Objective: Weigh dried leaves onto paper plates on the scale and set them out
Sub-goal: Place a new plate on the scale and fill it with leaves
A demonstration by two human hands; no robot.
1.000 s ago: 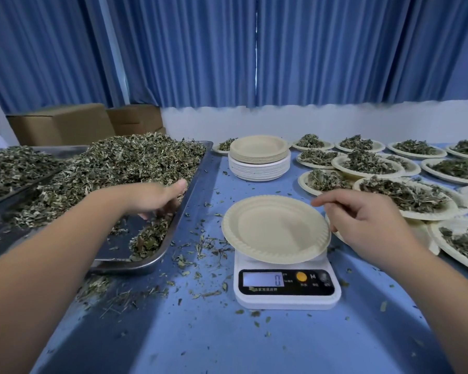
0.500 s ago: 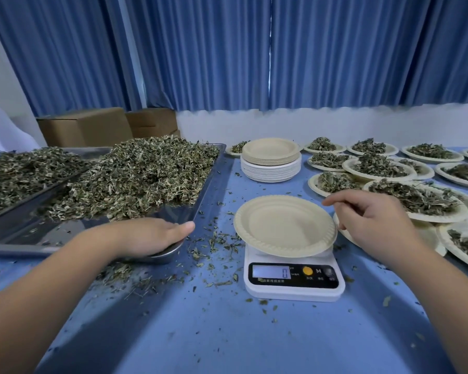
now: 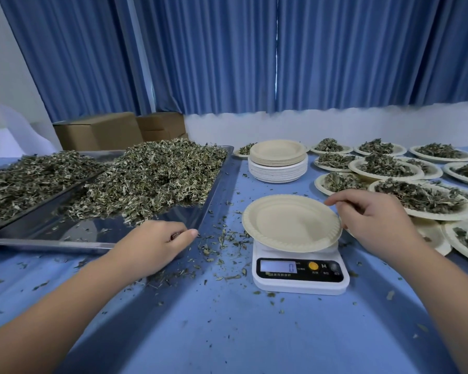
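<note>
Hands flank the plate (image 3: 289, 222): left hand (image 3: 157, 244) grips tray (image 3: 65, 242) corner, right hand (image 3: 376, 222) pinches plate rim.

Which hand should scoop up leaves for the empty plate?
Probably left. The left hand grips the near corner of the metal tray, beside the dried leaves; the right hand holds the rim of the paper plate on the scale.
</note>
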